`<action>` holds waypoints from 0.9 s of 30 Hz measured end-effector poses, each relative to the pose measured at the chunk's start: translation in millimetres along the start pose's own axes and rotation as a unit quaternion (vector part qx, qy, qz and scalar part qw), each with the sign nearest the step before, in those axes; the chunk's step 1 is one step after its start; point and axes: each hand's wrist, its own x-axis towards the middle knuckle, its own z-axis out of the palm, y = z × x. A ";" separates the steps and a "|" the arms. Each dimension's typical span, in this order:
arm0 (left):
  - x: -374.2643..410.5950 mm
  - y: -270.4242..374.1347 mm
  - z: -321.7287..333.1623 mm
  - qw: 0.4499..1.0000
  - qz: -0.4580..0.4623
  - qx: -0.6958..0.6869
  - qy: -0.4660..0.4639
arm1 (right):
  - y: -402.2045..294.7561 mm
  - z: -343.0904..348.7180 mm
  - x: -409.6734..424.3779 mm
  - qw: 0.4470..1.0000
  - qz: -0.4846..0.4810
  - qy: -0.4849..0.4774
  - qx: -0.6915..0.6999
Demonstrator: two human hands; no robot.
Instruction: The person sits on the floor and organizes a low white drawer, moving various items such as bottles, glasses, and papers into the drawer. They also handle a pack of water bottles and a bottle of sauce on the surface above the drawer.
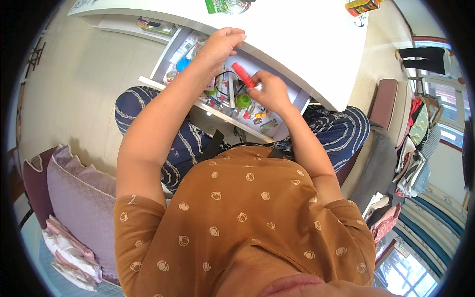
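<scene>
A slim red item (243, 75) is held in my right hand (271, 92), over the right part of the open drawer (293, 94). A small shiny piece shows at the same fingers; I cannot tell what it is. My left hand (222, 41) hovers over the drawer near the white tabletop's edge, fingers loosely bent, with nothing visible in it. Below my hands lie a white marker with a green end (231, 92), a green round container (243, 100), a black cable (219, 82) and a yellow piece (260, 115). My left forearm hides part of the contents.
Left in the drawer are a blue round item (183, 64) and a white tube (184, 49). The white tabletop (297, 44) bears a glass item (234, 5) and a red-and-yellow package (362, 6). A shelf (122, 25) adjoins the drawer. Clothes (413, 163) lie on the sofa; a person (426, 60) stands beyond.
</scene>
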 end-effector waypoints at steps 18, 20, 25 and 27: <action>-13.2 60.0 -51.6 0.968 0.161 -0.138 0.137 | -99.6 -74.6 92.8 0.984 -0.151 0.094 0.031; -8.9 59.1 -42.3 0.973 0.121 -0.155 0.124 | -84.8 -88.3 143.5 0.965 -0.170 0.196 -0.039; -7.4 58.7 -27.8 0.985 0.091 -0.139 0.048 | -58.9 -109.1 230.0 0.979 0.001 0.157 -0.133; -0.3 55.2 -18.6 0.986 0.058 -0.145 0.062 | -54.0 -112.6 252.1 0.970 0.034 0.140 -0.197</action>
